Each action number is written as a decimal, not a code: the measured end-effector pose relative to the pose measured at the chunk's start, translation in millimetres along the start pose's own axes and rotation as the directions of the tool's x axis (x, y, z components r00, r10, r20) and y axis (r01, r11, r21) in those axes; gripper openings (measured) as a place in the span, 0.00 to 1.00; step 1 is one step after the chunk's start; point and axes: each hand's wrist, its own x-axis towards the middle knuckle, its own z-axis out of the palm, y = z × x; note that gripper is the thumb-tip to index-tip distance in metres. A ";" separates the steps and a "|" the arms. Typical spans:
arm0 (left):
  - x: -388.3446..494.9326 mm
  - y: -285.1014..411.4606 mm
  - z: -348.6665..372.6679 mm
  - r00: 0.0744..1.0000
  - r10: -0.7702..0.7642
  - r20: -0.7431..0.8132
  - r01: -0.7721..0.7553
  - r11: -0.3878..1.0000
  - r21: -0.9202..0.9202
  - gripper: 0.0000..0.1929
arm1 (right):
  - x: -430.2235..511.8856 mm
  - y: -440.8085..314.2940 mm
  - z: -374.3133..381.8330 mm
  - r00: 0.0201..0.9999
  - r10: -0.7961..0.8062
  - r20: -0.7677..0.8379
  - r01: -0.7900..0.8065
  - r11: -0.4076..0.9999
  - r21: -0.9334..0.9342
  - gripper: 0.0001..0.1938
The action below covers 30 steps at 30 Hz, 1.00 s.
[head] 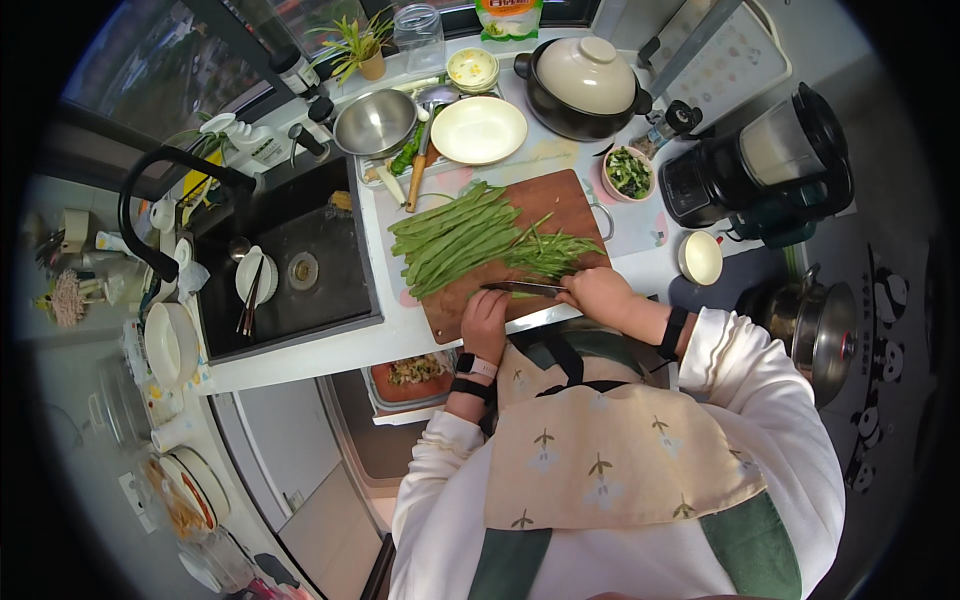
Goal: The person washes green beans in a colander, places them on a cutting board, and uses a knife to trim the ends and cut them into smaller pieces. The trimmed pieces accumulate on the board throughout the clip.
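My right hand [600, 291] grips a kitchen knife [525, 287], its blade pointing left over the near edge of a wooden cutting board [551, 195]. With bent fingers, my left hand [485, 322] presses a green bean [519, 295] to the board beside the blade; the fingers hide most of it. A thick bundle of long flat green beans [454, 232] covers the board's left part. Right of them, behind the knife, lies a loose heap of thinly sliced bean strips [551, 251].
A black sink [300, 315] with a bowl and chopsticks lies left. Behind the board are an oval dish [480, 131], a steel bowl [375, 121] and a lidded pot [585, 86]. A bowl of chopped greens [628, 174], a small bowl [700, 258] and a blender [757, 157] stand right.
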 end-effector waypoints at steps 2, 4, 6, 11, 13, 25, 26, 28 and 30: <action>0.1 -0.5 -0.1 1.000 -0.001 0.011 0.001 1.000 -0.001 0.12 | 4.0 -5.3 8.5 1.000 0.022 -0.020 -0.023 1.000 -0.012 0.19; -0.3 -0.4 0.3 0.999 -0.006 0.032 0.006 1.000 -0.005 0.12 | 14.1 -6.9 15.1 0.997 -0.013 -0.074 0.015 0.999 0.032 0.19; 0.0 -1.3 0.0 0.999 -0.014 0.052 0.013 1.000 0.008 0.12 | 23.6 -1.7 14.1 0.996 -0.049 -0.080 0.054 0.997 0.056 0.19; -0.6 -0.7 1.0 1.000 -0.010 0.006 0.010 1.000 -0.002 0.12 | 17.5 9.9 -3.7 0.990 -0.026 -0.137 0.033 0.998 0.045 0.19; -0.3 -0.2 3.0 1.000 -0.007 -0.003 0.007 1.000 -0.005 0.12 | 9.8 5.8 -8.3 0.996 -0.059 -0.073 0.061 0.998 0.021 0.19; 1.6 1.1 2.0 1.000 -0.026 -0.004 0.026 1.000 -0.003 0.10 | -20.3 -0.1 22.8 0.983 0.052 -0.174 -0.042 0.997 0.063 0.17; 2.0 1.6 1.2 1.000 -0.028 0.000 0.028 1.000 -0.007 0.10 | -17.8 0.5 27.0 0.983 0.061 -0.171 -0.053 0.997 0.052 0.16; 3.6 3.3 -0.4 1.000 -0.019 0.013 0.019 1.000 -0.018 0.10 | -15.7 5.2 29.9 0.983 0.036 -0.178 -0.024 0.997 0.071 0.16; 5.0 3.4 -4.7 1.000 -0.016 0.022 0.017 1.000 -0.010 0.08 | -10.6 15.0 24.5 0.978 -0.025 -0.205 0.042 0.996 0.082 0.16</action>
